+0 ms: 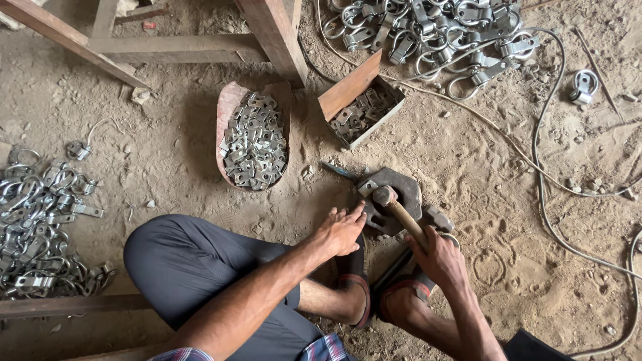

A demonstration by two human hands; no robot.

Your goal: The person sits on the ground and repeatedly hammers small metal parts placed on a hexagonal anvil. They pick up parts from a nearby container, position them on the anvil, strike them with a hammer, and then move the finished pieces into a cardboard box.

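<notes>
Wooden hammer handle [409,222] is gripped by the right hand [438,257]; the left hand [341,230], fingers extended, is pressed against the iron block [394,194].

On the sandy floor [167,154] lie a curved scoop of small metal brackets [254,137], a cardboard box of similar brackets [364,110], heaps of ring clamps [435,33] at top and left [40,220], wooden frame legs [274,37], and thin cables [545,200].

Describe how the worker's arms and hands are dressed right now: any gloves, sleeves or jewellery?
Both the left hand and the right hand are bare: no gloves, rings or watch visible. The forearms are uncovered too. A plaid shirt in blue and red shows only at the bottom edge.
</notes>
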